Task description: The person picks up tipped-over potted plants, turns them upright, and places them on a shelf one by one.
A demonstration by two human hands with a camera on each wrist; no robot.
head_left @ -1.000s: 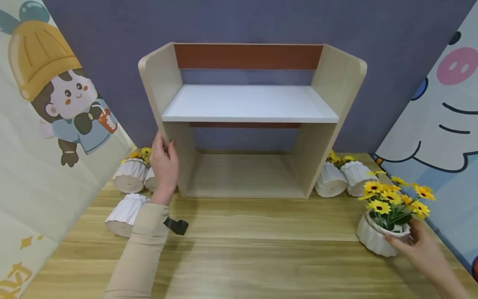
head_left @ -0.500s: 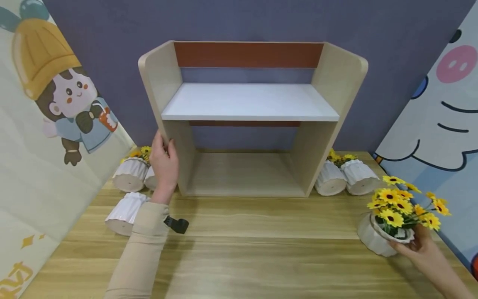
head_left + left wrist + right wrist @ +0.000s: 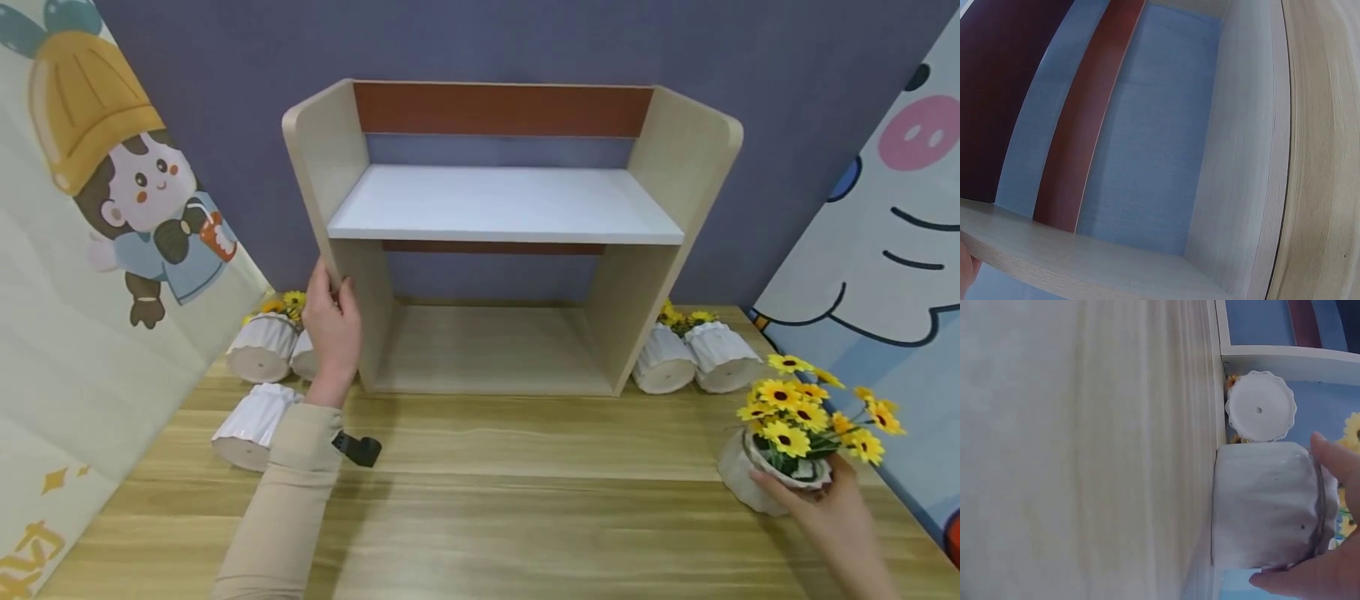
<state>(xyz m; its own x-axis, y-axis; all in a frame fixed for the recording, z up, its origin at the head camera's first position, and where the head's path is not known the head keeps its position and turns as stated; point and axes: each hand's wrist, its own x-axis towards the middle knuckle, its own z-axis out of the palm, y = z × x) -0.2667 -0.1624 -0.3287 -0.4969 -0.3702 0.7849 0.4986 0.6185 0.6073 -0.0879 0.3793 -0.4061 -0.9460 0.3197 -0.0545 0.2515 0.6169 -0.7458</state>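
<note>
My left hand (image 3: 333, 342) grips the front edge of the left side panel of a small wooden shelf (image 3: 506, 204). In the left wrist view only a bit of that hand (image 3: 965, 269) shows, at the panel's edge. At the right, my right hand (image 3: 836, 508) holds a white ruffled flowerpot (image 3: 746, 479) with yellow artificial sunflowers (image 3: 802, 412). The right wrist view has this pot (image 3: 1266, 506) standing with its base at the tabletop, thumb and fingers around its rim.
Tipped white pots lie beside the shelf: several at the left (image 3: 258, 425) and two at the right (image 3: 723, 357). The wooden tabletop (image 3: 540, 500) stretches in front. A dark wall (image 3: 510, 42) is behind, with cartoon-printed walls on both sides.
The flowers have swung to the right as the pot turned in my right hand. Its thumb has since shifted left along the pot's side. My left hand stays on the shelf panel.
</note>
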